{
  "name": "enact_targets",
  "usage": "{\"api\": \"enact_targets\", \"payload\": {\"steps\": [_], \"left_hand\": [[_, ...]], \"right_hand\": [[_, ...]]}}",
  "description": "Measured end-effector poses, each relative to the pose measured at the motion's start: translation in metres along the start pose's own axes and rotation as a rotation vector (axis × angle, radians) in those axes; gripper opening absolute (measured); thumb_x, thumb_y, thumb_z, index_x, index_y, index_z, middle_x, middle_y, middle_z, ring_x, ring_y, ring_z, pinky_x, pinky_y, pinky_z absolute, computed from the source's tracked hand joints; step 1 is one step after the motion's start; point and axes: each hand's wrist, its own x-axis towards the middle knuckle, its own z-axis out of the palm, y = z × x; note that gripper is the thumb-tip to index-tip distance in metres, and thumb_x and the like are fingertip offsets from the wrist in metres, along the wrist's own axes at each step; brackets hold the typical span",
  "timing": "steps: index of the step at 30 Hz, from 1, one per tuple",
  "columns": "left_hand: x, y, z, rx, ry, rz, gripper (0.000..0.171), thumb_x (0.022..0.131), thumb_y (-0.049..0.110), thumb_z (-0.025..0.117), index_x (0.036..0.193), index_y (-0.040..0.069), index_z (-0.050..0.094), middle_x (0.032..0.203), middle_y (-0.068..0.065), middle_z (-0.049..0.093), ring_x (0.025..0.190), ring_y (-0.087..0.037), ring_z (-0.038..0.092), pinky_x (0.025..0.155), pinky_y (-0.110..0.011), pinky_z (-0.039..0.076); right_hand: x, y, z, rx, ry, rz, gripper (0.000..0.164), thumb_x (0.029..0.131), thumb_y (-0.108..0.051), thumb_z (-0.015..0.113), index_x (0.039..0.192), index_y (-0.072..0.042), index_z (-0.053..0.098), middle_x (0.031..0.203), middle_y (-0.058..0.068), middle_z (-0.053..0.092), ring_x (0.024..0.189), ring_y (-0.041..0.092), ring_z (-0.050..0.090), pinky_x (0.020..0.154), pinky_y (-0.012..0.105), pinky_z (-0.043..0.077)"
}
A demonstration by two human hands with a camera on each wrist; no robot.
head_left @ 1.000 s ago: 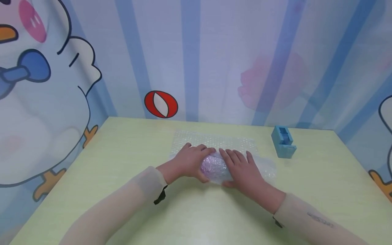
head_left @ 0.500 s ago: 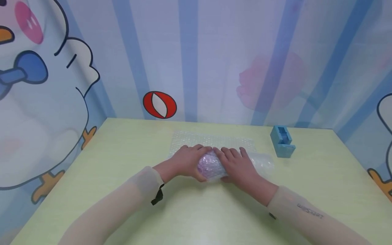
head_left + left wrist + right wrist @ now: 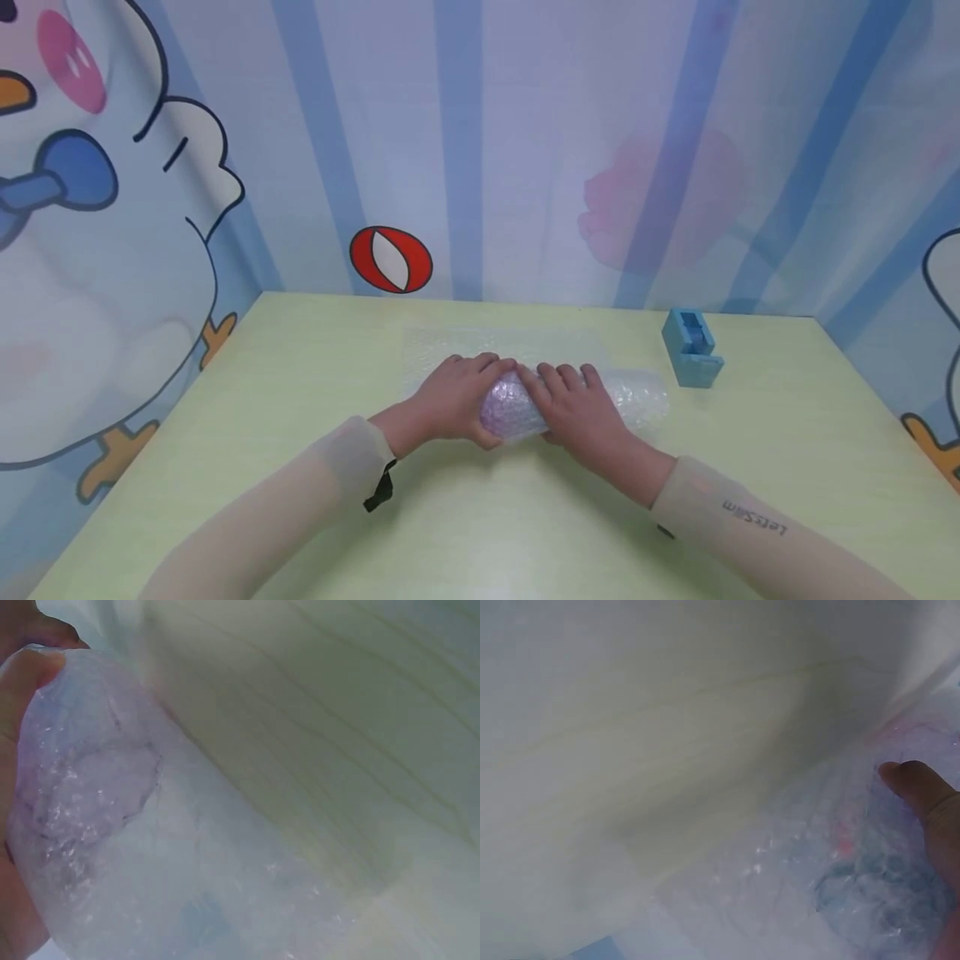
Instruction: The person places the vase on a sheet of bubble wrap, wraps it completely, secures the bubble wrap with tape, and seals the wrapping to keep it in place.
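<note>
Beige-sleeved left hand [image 3: 453, 402]: thumb and fingers curved round the left end of a bubble-wrap roll [image 3: 512, 408]; grip filled by it.

Flat bubble-wrap sheet [image 3: 442, 343]: spread on the pale bench [image 3: 787, 417], on the far side of hands and roll.

Bubble-wrap roll, continued: held in both hands at the near side of the sheet; long axis crosswise, running left to right; lilac tint at the left end, contents too blurred through the layers to identify.

Right hand [image 3: 581, 410]: fingers over the top, thumb on the near side; grip holding the roll's middle. Right end projects past it, clear of both hands.

Blue tape dispenser [image 3: 692, 348]: beyond that projecting end, farther back, apart from it; right hand the nearer.
</note>
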Motion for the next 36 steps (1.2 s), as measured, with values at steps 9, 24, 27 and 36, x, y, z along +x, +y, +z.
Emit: {"api": "enact_targets", "payload": {"steps": [9,24,27,36], "left_hand": [[-0.003,0.003,0.002,0.035,-0.002,0.016,0.095,0.073,0.05,0.087,0.149,0.011,0.045,0.147,-0.011,0.057,0.13,-0.028,0.058,0.11,-0.05,0.049],[-0.005,0.007,0.005,0.132,0.048,0.105,0.095,0.072,0.054,0.087,0.148,0.013,0.047,0.146,-0.009,0.058,0.133,-0.027,0.059,0.109,-0.046,0.051],[-0.005,0.007,0.005,0.132,0.046,0.105,0.094,0.072,0.054,0.087,0.148,0.013,0.047,0.146,-0.009,0.058,0.133,-0.027,0.059,0.109,-0.046,0.051],[-0.005,0.009,0.003,0.138,0.05,0.1,0.094,0.073,0.055,0.086,0.147,0.013,0.047,0.143,-0.009,0.059,0.129,-0.027,0.061,0.105,-0.045,0.053]], "right_hand": [[0.001,0.006,-0.004,0.095,-0.081,-0.011,0.096,0.067,-0.059,0.09,0.142,-0.011,0.054,0.126,0.008,0.065,0.107,0.027,0.064,0.089,0.043,0.056],[0.009,0.03,-0.01,0.589,-0.377,0.068,0.096,0.081,-0.06,0.078,0.151,-0.002,0.046,0.13,0.021,0.07,0.105,0.034,0.073,0.084,0.047,0.06],[0.01,0.031,-0.006,0.622,-0.401,0.066,0.093,0.084,-0.058,0.076,0.151,-0.001,0.045,0.13,0.022,0.069,0.105,0.033,0.073,0.084,0.047,0.06],[0.013,0.033,-0.004,0.654,-0.402,0.061,0.086,0.084,-0.054,0.077,0.145,0.0,0.05,0.124,0.019,0.072,0.102,0.03,0.072,0.084,0.046,0.06]]}}
